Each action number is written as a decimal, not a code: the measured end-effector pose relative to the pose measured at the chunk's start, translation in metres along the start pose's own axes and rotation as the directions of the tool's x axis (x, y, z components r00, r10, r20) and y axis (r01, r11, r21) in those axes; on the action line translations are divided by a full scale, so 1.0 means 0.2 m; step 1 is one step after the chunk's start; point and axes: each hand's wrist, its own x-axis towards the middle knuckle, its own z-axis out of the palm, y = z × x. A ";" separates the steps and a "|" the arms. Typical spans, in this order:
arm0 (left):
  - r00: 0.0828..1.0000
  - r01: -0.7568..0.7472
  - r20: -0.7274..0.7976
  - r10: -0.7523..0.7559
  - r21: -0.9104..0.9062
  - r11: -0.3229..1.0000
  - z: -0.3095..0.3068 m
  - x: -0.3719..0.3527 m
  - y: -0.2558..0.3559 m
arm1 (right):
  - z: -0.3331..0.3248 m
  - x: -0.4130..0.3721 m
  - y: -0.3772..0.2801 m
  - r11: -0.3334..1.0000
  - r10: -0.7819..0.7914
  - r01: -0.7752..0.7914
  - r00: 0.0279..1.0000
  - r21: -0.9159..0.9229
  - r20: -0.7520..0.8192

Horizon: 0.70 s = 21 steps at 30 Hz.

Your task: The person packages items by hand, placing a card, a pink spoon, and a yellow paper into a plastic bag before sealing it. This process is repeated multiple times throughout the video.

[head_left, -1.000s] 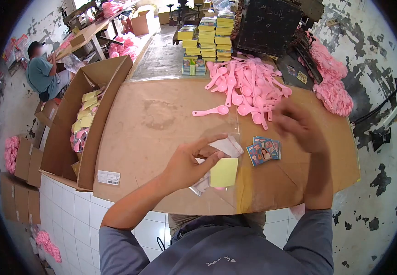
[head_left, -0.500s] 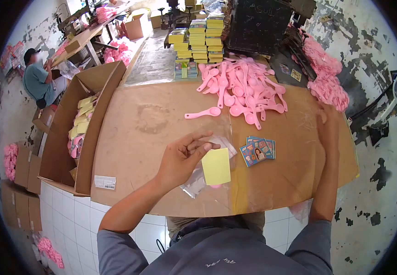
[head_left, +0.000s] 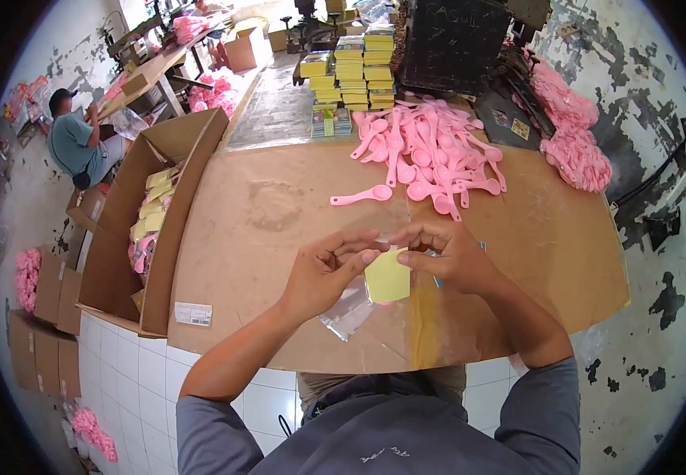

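Observation:
Over the cardboard-covered table, my left hand pinches the top left of a yellow card and the plastic bag beneath it. My right hand pinches the card's top right corner. The clear bag hangs below my left hand, and a bit of pink shows under the card's lower edge. Blue picture cards are mostly hidden behind my right hand. Farther back lies a heap of pink scoops, with a single pink scoop to its left.
An open carton holding packed bags stands left of the table. Stacks of yellow-edged cards and a black box are at the back. Pink bundles lie at the right. A person sits at the far left.
My right hand has come in from the right side to the card and now grips its corner, covering most of the blue cards. The camera view has shifted slightly.

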 end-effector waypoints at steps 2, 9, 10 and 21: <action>1.000 0.002 0.008 -0.002 0.008 1.000 0.00 0.01 -0.01 | -0.01 0.00 0.00 0.995 0.030 -0.029 1.000 0.091 -0.008; 0.996 0.077 -0.039 -0.074 0.083 0.994 -0.03 0.01 -0.07 | -0.05 -0.02 0.01 0.994 0.085 -0.080 0.993 0.068 -0.081; 0.996 0.078 -0.043 -0.074 0.093 0.993 -0.03 0.01 -0.07 | -0.05 -0.02 0.02 0.993 0.083 -0.076 0.994 0.086 -0.074; 0.989 -0.121 0.103 0.104 0.177 0.977 -0.08 0.02 -0.04 | -0.11 -0.02 0.06 1.000 -0.021 0.020 0.999 -0.010 -0.029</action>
